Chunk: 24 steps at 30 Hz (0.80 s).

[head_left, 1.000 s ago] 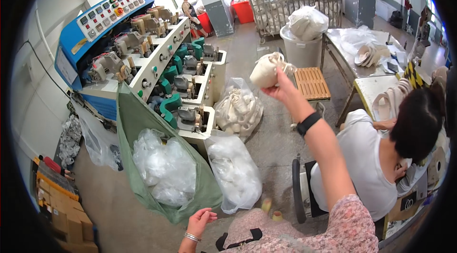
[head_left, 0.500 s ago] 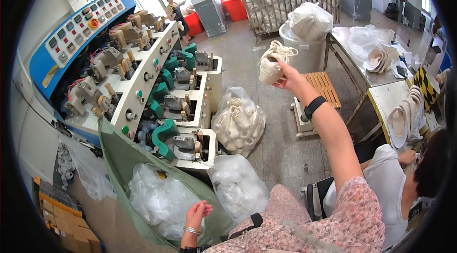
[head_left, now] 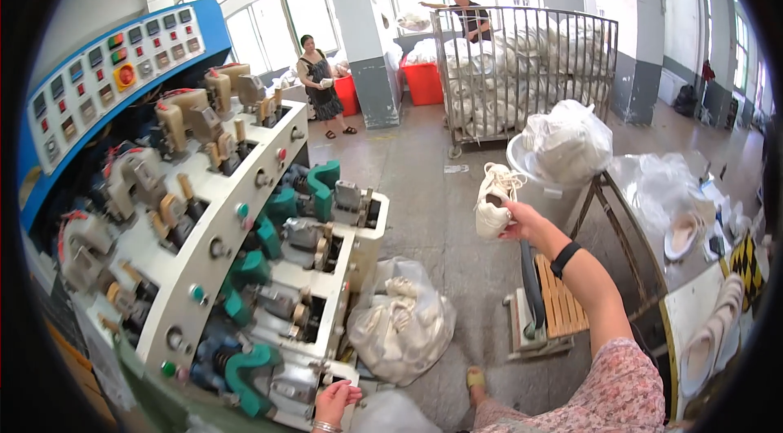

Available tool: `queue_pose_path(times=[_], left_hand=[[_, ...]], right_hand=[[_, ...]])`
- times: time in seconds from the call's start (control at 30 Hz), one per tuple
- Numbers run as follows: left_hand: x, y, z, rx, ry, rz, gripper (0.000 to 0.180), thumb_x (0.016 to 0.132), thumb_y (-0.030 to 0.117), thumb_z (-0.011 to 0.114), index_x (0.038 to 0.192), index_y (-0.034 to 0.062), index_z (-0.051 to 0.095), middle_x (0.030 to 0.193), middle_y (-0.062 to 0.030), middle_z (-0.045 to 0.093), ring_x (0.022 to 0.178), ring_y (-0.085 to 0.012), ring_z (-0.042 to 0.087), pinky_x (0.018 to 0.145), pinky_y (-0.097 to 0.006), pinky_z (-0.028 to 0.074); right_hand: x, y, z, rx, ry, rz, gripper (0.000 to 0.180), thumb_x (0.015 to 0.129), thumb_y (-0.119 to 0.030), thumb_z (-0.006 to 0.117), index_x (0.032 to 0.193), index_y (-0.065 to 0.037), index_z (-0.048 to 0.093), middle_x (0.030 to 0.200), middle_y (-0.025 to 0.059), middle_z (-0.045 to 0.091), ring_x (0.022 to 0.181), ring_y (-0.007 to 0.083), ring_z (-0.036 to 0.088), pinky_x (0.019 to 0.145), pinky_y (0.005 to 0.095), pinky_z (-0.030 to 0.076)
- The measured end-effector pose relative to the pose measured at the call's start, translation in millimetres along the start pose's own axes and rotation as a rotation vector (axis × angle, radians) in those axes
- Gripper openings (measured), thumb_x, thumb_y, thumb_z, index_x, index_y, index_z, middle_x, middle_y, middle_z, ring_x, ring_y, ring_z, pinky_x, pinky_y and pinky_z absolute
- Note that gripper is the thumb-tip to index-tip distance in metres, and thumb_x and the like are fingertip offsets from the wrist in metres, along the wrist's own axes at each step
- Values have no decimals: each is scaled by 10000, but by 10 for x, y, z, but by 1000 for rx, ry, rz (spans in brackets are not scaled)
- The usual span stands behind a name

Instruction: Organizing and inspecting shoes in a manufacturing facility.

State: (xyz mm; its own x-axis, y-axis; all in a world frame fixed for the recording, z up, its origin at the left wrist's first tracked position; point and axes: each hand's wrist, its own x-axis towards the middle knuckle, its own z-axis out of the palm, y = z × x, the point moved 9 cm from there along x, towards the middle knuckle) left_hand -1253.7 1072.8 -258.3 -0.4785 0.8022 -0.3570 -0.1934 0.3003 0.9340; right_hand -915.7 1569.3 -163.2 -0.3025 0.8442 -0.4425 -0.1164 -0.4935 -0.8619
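My right hand [head_left: 524,223] is stretched forward and closed on the heel end of a cream lace-up shoe [head_left: 492,218]. The shoe hangs in the air above the floor, its toe and loose laces pointing away from me. Low in the picture, my left hand [head_left: 336,403] is by the front of a machine [head_left: 245,213] with green curved parts. Its fingers are loosely drawn together, and nothing shows in them. A clear plastic bag [head_left: 404,327] of similar cream shoes stands on the floor beside the machine.
A barred cage cart [head_left: 530,78] full of bagged goods stands ahead. Nearer are a white tub [head_left: 530,168] under a stuffed bag [head_left: 568,139], a wooden slatted stool [head_left: 559,294] and a worktable [head_left: 693,302] with shoe parts. Two people [head_left: 320,82] are at the back.
My view has lifted and moved forward, bringing the cage cart and a second person at the back into sight. The shoe stays in my right hand. My left hand is now lower in the picture.
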Motion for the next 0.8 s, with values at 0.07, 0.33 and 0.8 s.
queue_pose_path(times=[0.07, 0.33, 0.8], left_hand=[[584, 53, 272, -82, 46, -58, 285, 925, 181, 483, 1091, -47, 527, 921, -158, 644, 791, -213, 650, 697, -276, 526], [2378, 764, 999, 215, -7, 120, 476, 859, 212, 576, 1238, -30, 422, 1144, -191, 539, 1013, -241, 554, 850, -330, 451], [2923, 504, -390, 1275, 537, -174, 677, 653, 304, 655, 1229, 16, 445, 1450, -160, 196, 1358, -310, 115, 988, -611, 132]], right_hand=[[408, -167, 54, -17, -21, 46, 352, 880, -392, 518, 1110, -126, 524, 1035, 90, 560, 861, 300, 576, 676, 452, 511], [1572, -1258, -181, -223, -63, -47, 476, 809, -100, 475, 1277, -121, 394, 1129, 139, 541, 980, 331, 577, 767, 546, 502], [2934, -1898, 303, -214, -175, 64, 402, 784, -92, 513, 1185, -88, 481, 1027, 91, 598, 872, 239, 621, 665, 416, 526]])
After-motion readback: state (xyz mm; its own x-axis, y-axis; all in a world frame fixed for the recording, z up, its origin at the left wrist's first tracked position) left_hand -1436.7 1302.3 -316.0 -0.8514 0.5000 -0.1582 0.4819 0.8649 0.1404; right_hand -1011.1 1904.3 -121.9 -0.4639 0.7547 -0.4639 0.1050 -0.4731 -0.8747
